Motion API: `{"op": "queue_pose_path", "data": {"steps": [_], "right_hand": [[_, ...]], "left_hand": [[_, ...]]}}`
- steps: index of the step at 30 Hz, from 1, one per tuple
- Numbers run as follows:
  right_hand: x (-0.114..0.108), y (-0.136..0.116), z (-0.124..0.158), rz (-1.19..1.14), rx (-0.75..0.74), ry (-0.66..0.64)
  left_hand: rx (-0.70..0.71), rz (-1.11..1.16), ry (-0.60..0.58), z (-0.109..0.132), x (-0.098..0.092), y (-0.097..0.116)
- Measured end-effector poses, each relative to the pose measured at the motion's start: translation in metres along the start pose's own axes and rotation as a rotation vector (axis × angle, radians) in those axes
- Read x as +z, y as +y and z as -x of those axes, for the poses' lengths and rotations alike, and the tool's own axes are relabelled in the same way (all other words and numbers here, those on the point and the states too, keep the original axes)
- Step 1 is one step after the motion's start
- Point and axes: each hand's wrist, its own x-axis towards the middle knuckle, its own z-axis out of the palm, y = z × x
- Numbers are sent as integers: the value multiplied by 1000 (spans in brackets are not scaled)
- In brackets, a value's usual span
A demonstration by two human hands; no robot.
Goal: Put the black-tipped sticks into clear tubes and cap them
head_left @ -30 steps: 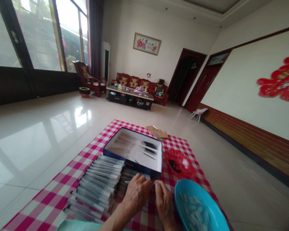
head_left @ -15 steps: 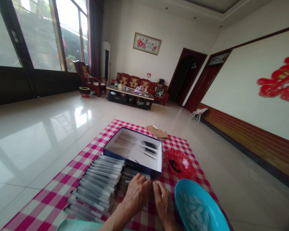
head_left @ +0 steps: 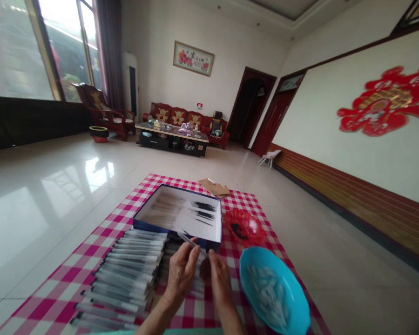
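Observation:
My left hand pinches a slim, clear pen between thumb and fingers; its thin tip points up and left over the box's near edge. Close beside it, my right hand has its thumb and finger pressed together at the pen's other end. Whatever else those fingertips grip is hidden. To the left lies a stack of pens with clear barrels and dark ends. Beyond my hands is a blue-rimmed white box holding pale tubes and black refills. More barrels lie partly hidden beneath my hands.
A blue bowl with small clear caps stands at the right. Behind it sits a red flower-shaped dish with small black pieces inside. Flat cardboard lies at the far edge of the checked tablecloth.
My hands have lifted slightly and turned, so the pen between them now shows, pointing up and left. The whole view has swung to the right.

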Motion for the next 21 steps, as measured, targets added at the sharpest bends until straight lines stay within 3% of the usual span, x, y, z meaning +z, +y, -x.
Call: {"op": "queue_pose_path", "data": {"steps": [5, 8, 11, 13, 17, 19, 21], "right_hand": [[28, 9, 13, -111, 163, -228], [29, 4, 23, -5, 110, -323], [10, -13, 30, 250, -20, -386], [-15, -26, 29, 481, -149, -313], [-81, -37, 6, 912, -362, 14], [-110, -33, -10, 1173, -322, 137], [-130, -25, -22, 1238, -278, 189]], "left_hand": [[-227, 387, 20, -8, -5, 9], [-309, 493, -56, -10, -8, 11], [-306, 516, -103, -11, -8, 9], [-293, 504, -135, -10, -6, 7], [-293, 419, -195, -5, 3, -4], [-253, 349, -231, -2, 7, -11], [-189, 271, -267, 0, 10, -17]]}}
